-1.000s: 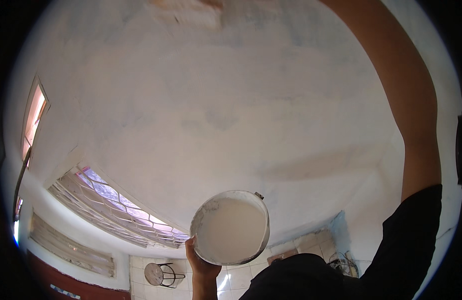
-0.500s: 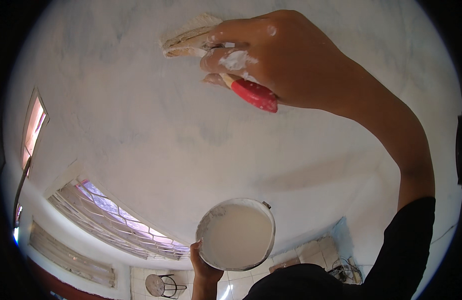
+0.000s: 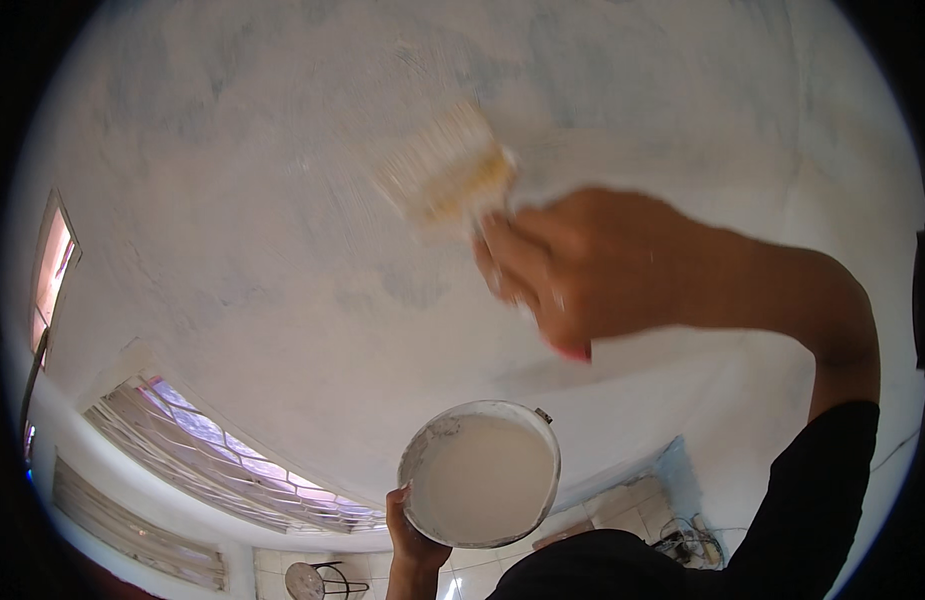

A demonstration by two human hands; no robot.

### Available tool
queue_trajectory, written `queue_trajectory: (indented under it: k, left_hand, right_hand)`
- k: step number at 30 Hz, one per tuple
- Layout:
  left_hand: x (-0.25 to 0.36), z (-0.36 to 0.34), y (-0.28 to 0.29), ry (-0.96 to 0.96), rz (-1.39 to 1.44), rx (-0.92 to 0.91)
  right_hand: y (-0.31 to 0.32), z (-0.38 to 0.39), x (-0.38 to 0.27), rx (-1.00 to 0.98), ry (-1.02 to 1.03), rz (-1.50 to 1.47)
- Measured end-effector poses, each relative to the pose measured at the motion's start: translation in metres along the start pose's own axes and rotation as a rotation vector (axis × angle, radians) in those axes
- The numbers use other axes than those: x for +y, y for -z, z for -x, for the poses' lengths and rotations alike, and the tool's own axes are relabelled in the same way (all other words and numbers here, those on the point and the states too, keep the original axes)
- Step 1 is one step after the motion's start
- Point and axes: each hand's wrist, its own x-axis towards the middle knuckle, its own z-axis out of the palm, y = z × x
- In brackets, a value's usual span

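My right hand [image 3: 602,265] is closed round the handle of a wide paintbrush [image 3: 452,175]. The brush's pale bristles point up and left over the whitish wall [image 3: 312,260], slightly smeared by motion. Whether the bristle tips touch the wall I cannot tell. A bit of the red handle end shows below my palm. Lower down, my left hand [image 3: 415,535] grips a round bucket [image 3: 410,500] by its left side, thumb at the rim. White paint [image 3: 487,480] fills much of it. Bluish-grey patches show through on the wall.
A window with a white curved grille [image 3: 232,440] lies at lower left, with a narrow window [image 3: 52,270] above it. On the tiled floor are a round stool [image 3: 304,580] and a tangle of cables [image 3: 687,542] near the corner.
My right hand has come down and a little to the right with the paintbrush, whose broad face now shows. The bucket in my left hand has barely shifted.
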Motion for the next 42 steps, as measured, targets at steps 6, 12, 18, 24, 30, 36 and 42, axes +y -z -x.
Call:
queue_trajectory:
  k: [6, 12, 18, 24, 30, 36, 42]
  left_hand:
    - [-0.007, -0.006, 0.002, 0.075, 0.028, -0.001]
    - [-0.016, -0.011, -0.014, 0.075, -0.003, -0.023]
    - [-0.022, -0.015, -0.021, 0.071, -0.001, -0.074]
    - [-0.029, -0.02, -0.02, 0.112, 0.01, -0.078]
    - [-0.036, -0.023, -0.006, 0.155, 0.036, -0.12]
    - [-0.054, -0.02, 0.0, 0.156, 0.023, -0.076]
    - [-0.059, -0.022, 0.005, 0.134, 0.028, -0.095]
  right_hand:
    - [-0.005, 0.028, -0.005, 0.104, 0.182, -0.117]
    - [0.019, 0.02, 0.06, -0.007, -0.045, -0.422]
    - [0.066, 0.018, 0.092, 0.174, 0.012, -0.258]
    - [-0.002, 0.048, 0.049, 0.295, 0.034, 0.342]
    - [-0.063, 0.1, -0.026, 0.108, 0.154, 0.208]
    - [-0.056, 0.109, -0.019, -0.018, -0.17, -0.515]
    - [-0.006, 0.089, 0.049, 0.096, -0.145, -0.119]
